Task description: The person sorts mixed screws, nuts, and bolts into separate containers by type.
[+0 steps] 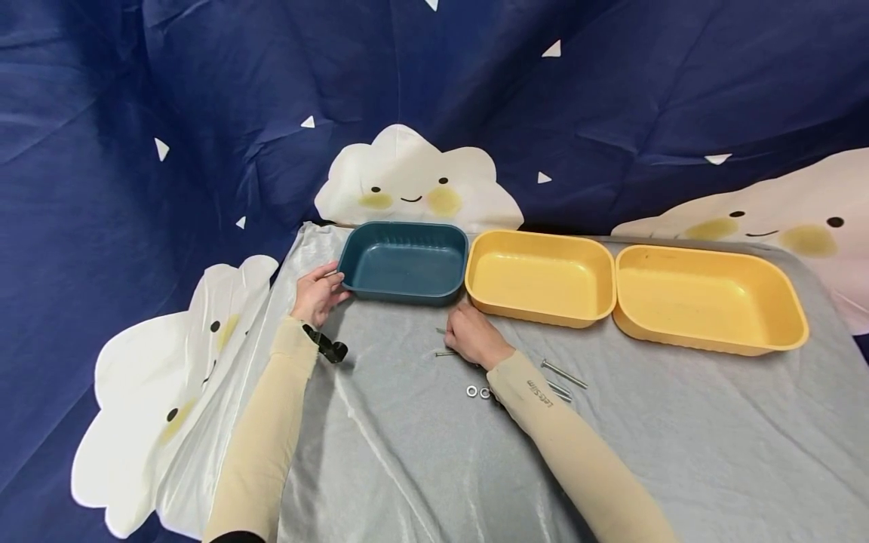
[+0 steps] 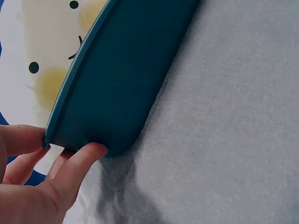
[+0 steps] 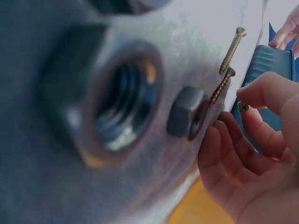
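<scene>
My left hand grips the left front corner of a dark blue plastic bin. In the left wrist view, the thumb lies at the rim and fingertips touch the outer wall. My right hand is low over the cloth in front of the bins. Between its thumb and index finger it pinches a small screw, mostly hidden by the fingers. Beside that hand lie two brassy screws, a farther screw and a nearer screw. Two hex nuts lie closer to me.
A yellow bin stands against the blue one, with a second yellow bin to its right. Long bolts lie beside the right forearm, partly covered by it. Grey cloth covers the table; a dark blue curtain hangs behind.
</scene>
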`<state>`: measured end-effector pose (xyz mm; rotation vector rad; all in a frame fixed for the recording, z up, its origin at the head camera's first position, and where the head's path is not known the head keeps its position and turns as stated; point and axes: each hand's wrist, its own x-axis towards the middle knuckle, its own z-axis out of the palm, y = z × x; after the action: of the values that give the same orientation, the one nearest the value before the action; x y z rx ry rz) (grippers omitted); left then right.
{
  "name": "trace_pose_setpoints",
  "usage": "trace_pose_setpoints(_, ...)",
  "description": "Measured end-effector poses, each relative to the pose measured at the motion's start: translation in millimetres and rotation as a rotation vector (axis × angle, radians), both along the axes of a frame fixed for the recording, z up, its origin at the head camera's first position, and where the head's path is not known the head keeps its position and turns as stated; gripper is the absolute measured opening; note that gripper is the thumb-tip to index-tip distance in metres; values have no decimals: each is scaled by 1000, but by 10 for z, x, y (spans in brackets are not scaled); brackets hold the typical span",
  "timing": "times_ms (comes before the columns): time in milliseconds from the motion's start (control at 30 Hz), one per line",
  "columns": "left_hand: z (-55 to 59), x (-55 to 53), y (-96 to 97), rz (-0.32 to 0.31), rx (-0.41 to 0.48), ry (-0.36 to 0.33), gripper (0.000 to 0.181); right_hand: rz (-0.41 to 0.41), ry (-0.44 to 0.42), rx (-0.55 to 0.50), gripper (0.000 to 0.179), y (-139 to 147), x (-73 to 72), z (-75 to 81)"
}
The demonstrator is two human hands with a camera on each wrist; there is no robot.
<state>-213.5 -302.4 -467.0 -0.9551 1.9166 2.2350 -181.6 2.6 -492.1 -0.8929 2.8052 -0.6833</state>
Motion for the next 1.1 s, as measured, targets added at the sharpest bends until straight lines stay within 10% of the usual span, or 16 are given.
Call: trace_pose_setpoints(1100,38,-5,-32,-30,47,6,49,-133,108,-237,8,61,-108,472)
